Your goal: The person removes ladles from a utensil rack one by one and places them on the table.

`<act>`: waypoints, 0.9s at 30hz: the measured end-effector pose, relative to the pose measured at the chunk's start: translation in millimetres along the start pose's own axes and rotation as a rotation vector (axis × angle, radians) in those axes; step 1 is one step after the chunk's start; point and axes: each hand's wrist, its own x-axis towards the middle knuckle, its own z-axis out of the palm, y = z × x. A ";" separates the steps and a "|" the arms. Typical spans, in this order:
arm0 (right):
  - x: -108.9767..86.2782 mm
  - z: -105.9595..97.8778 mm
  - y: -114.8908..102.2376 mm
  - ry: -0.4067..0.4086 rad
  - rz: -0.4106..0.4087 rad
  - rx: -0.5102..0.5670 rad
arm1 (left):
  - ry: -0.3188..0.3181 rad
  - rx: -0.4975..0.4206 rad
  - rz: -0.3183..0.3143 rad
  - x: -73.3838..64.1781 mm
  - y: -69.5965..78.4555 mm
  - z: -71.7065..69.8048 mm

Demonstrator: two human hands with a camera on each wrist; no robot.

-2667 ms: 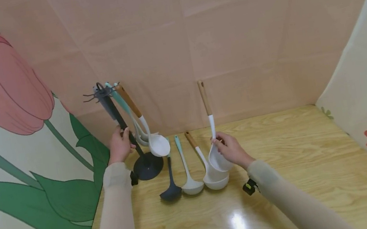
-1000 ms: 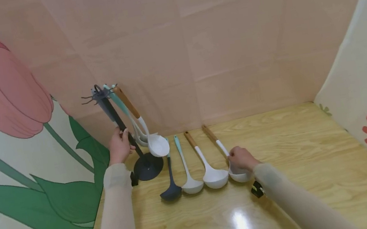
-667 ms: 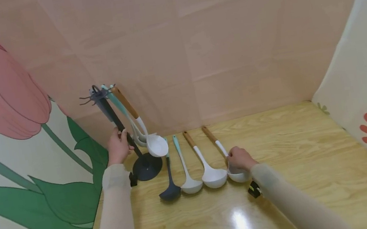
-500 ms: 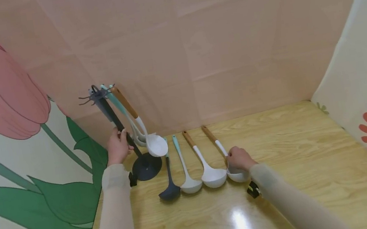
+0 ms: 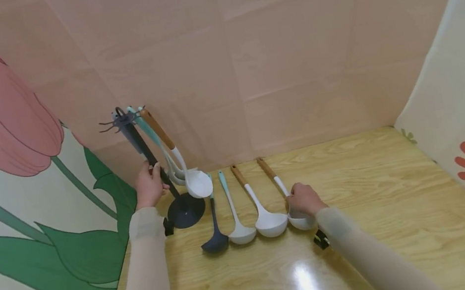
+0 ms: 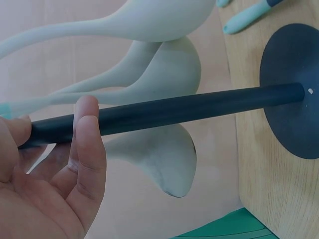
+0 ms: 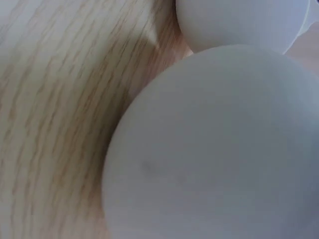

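Head view: the right hand (image 5: 305,199), the nearer one, has its fingers curled on the rightmost ladle (image 5: 281,187), which lies on the table (image 5: 354,177) with its handle slanting back and leftward, while the left hand (image 5: 149,186), farther left, grips the dark stand (image 5: 186,213).

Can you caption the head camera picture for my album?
Left grip around a dark stand, right grip on the rightmost ladle in a row of four on the wooden table.

Can't see the fingertips of the right hand (image 5: 306,199) at the brown-handled white ladle (image 5: 282,186), or catch the whole round black stand base (image 6: 285,124), clipped by the left wrist view's edge.
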 end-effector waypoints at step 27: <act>-0.6 59.5 -60.4 0.042 -0.026 -0.132 | -0.003 -0.011 -0.013 2.2 -4.8 0.9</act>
